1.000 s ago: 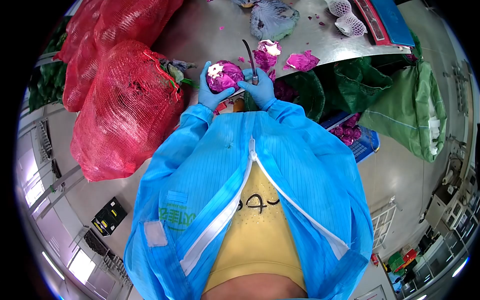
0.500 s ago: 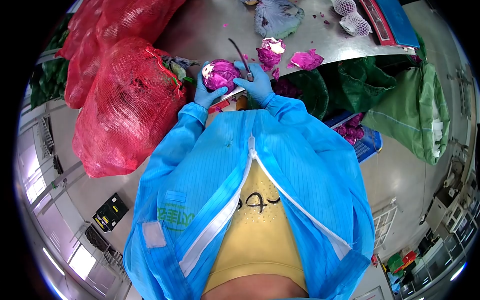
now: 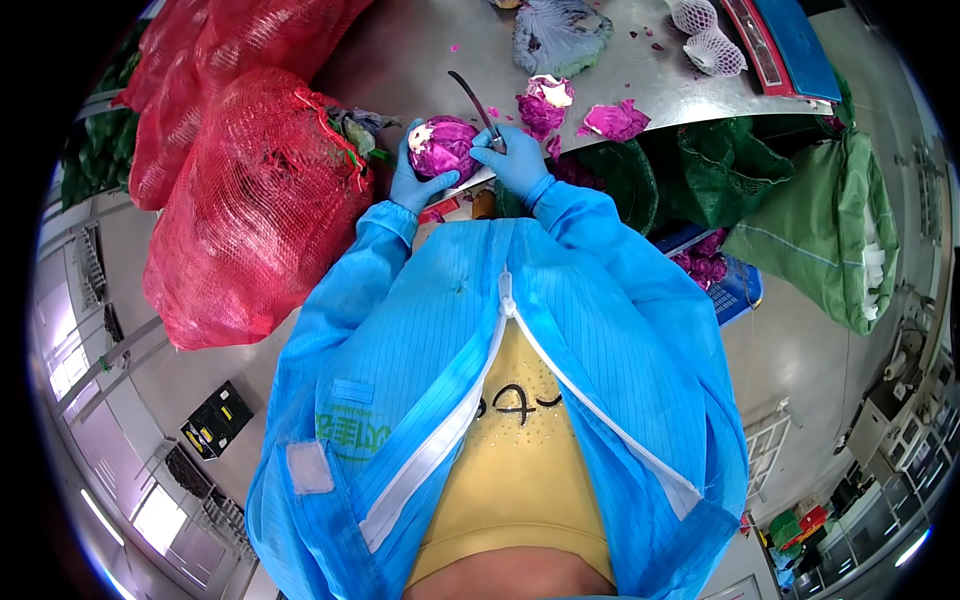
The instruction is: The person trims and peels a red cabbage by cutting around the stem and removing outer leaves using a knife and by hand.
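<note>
A purple cabbage (image 3: 445, 148) with a pale cut patch on its left side is in my gloved left hand (image 3: 411, 184), at the metal table's near edge. The fingers curve round its left side and the thumb lies along its lower front. My gloved right hand (image 3: 517, 163) is closed round the handle of a knife (image 3: 476, 102) with a thin, curved dark blade pointing up and to the left. That hand sits at the cabbage's right side, its thumb near or against the leaves.
Trimmed cabbage pieces (image 3: 543, 106) and loose purple leaves (image 3: 617, 120) lie on the metal table (image 3: 420, 60), with a bluish outer leaf (image 3: 560, 38) farther back. A full red mesh sack (image 3: 260, 220) stands left. Green sacks (image 3: 810, 215) and a blue crate (image 3: 738, 290) are at right.
The knife blade has tilted slightly further left. Both hands and the cabbage stay in nearly the same place; the whole view has shifted very slightly.
</note>
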### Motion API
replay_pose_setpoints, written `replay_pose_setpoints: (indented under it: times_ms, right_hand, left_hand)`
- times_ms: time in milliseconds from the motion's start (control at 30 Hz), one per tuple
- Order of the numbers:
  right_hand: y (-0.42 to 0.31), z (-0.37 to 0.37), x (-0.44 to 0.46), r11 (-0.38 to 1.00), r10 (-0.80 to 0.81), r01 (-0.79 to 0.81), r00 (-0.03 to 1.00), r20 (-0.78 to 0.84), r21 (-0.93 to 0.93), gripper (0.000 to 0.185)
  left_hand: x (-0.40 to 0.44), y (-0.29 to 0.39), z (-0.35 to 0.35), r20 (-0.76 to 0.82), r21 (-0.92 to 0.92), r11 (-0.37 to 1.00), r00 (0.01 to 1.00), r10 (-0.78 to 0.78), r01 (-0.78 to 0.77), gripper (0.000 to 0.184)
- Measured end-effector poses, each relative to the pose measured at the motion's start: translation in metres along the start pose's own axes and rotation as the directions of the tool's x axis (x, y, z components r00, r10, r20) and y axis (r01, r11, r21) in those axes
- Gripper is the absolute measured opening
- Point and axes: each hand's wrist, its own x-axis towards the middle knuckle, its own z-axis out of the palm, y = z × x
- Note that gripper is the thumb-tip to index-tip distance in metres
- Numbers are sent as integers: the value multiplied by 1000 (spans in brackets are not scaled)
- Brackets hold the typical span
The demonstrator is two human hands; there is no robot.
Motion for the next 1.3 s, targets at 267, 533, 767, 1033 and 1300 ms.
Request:
replay_pose_setpoints:
  times_ms: [267, 533, 767, 1033, 1300]
  right_hand:
    - [-7, -5, -4, 977, -26, 1, 992, -120, -211, 28]
    - [-5, 0, -9, 960, -117, 95, 990, -72, -262, 39]
    - [-17, 8, -16, 934, -72, 11, 985, -159, -356, 34]
    - [-23, 6, -16, 940, -54, -2, 986, -156, -341, 22]
    - [-8, -8, 8, 962, -25, 38, 998, 51, -270, 18]
  left_hand:
    - [5, 2, 2, -43, 90, 996, 999, -13, 17, 105]
    - [0, 7, 17, -77, 102, 994, 995, 56, -48, 105]
    - [-4, 10, 25, -120, 177, 982, 989, 81, -59, 105]
    - [-2, 10, 25, -124, 260, 962, 986, 114, -79, 105]
    - [0, 15, 22, -85, 152, 988, 995, 50, -36, 103]
